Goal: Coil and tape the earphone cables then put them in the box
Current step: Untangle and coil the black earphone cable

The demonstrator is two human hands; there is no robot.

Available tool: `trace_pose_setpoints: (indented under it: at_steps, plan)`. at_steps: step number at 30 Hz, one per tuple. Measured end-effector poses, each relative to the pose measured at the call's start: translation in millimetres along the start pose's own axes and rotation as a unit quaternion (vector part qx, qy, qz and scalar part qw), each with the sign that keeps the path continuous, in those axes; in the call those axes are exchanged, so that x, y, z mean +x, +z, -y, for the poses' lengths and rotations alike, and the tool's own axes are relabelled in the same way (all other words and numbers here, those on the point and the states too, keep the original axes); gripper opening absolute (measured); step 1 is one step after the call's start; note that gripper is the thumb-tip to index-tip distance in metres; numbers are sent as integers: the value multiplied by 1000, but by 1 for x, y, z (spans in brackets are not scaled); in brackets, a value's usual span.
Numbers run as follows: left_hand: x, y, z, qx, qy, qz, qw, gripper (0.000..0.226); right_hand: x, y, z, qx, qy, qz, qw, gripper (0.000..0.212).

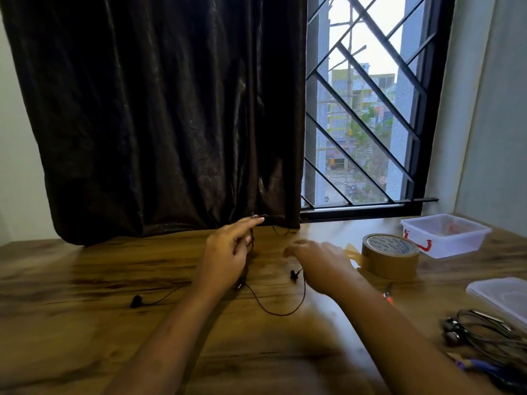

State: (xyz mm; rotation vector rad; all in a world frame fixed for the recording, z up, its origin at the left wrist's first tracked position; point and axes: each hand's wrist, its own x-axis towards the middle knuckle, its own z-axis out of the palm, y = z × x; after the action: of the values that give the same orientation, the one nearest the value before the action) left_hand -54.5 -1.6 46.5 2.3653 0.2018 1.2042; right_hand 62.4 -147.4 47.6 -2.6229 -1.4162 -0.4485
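Observation:
A black earphone cable (273, 309) lies loose on the wooden table (85, 280), one earbud (136, 301) at the left and another (293, 275) near the middle. My left hand (228, 252) holds part of the cable, which runs from its raised fingertips down past the palm. My right hand (316, 263) hovers just right of the cable, blurred, fingers relaxed and holding nothing. A roll of brown tape (390, 258) stands right of that hand. The clear plastic box (445, 235) sits at the far right.
A box lid (502, 297) lies at the right edge. A bundle of grey earphone cables (484, 334) sits in front of it. An orange-handled tool (387, 296) shows by my right forearm. A dark curtain (159, 109) hangs behind the table.

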Motion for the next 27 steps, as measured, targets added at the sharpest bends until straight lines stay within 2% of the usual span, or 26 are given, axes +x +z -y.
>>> trace_pose_setpoints:
  at_steps: [2,4,6,9,11,13,15,17,18,20,22,25,27]
  plan:
    - [-2,4,-5,14,13,2,1000,58,-1,-7,1,5,6,-118,993,59]
    - [-4,7,-7,30,12,10,999,64,0,-7,-2,56,-8,-168,984,70]
    - [-6,9,-8,35,24,16,999,69,-1,-6,-3,58,-41,-127,989,78]
    - [-6,13,-5,9,17,45,999,81,0,-2,-4,48,-48,-3,998,82]
    - [-7,16,-2,1,16,63,998,89,2,-2,-3,172,-74,30,982,76]
    - [-9,18,-1,-7,29,72,997,95,3,-3,3,361,-100,42,926,58]
    - [-10,19,-4,-12,34,76,996,96,1,-8,9,509,-77,50,856,38]
    - [-10,18,-6,-8,36,77,996,101,-1,-12,13,620,-48,65,781,25]
    - [-9,18,-6,-5,38,78,996,105,-1,-13,13,644,-45,63,761,20]
    - [-8,18,-5,1,35,83,996,113,0,-12,11,643,-43,40,763,19]
    - [-8,18,-3,10,17,87,996,120,1,-8,8,623,-27,17,781,21]
    - [-9,19,1,73,4,85,994,126,4,2,3,589,16,-36,807,9]
    - [-11,22,2,117,3,66,991,121,6,5,-1,562,51,-93,820,17]
